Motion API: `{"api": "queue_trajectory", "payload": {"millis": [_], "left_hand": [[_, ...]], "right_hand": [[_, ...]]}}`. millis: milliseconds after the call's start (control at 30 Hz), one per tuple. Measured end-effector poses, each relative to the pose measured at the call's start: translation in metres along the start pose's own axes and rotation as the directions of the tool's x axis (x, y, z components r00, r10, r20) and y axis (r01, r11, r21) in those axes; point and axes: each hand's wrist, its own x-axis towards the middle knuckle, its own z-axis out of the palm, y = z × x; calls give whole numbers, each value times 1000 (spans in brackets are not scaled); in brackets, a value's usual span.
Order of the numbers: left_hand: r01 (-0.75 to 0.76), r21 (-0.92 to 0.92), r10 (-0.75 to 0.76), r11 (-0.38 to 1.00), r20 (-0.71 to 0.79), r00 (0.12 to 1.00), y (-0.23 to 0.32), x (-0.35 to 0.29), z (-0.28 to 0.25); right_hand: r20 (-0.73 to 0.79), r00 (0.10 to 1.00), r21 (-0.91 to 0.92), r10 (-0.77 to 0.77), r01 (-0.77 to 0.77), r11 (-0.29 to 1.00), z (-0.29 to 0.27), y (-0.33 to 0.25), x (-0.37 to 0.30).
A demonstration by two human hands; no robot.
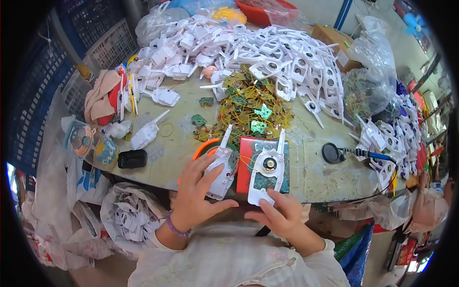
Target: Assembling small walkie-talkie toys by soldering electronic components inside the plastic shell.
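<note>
Over a white plastic shell half (220, 179), my left hand (193, 184) is open, its fingers spread and its thumb stretched to the right. That shell has a thin stem pointing away from me and lies partly over an orange ring-shaped object (201, 149). My right hand (283, 210) rests its fingertips on the near end of a second white shell half (260, 193), thumb apart. A round speaker (269, 164) sits in this second shell. Thin yellow wires (247, 159) run between the two shells. A red box (244, 172) lies under the second shell.
Green circuit boards with yellow wires (253, 107) are heaped ahead, before a large pile of white shells (191, 45). A soldering iron (377, 155) in its stand is at right. A jug (88, 141) and a black case (132, 159) stand left. A bag of white parts (134, 215) hangs below.
</note>
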Motion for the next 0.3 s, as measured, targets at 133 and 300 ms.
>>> {"api": "queue_trajectory", "payload": {"millis": [133,300], "left_hand": [[-56,3,56,998,76,996,-1,2,-6],[47,-113,-44,992,28,999,-12,-5,-8]], "right_hand": [[140,986,-130,-89,107,986,-10,0,19],[212,975,-144,-65,97,985,-15,-16,37]]}}
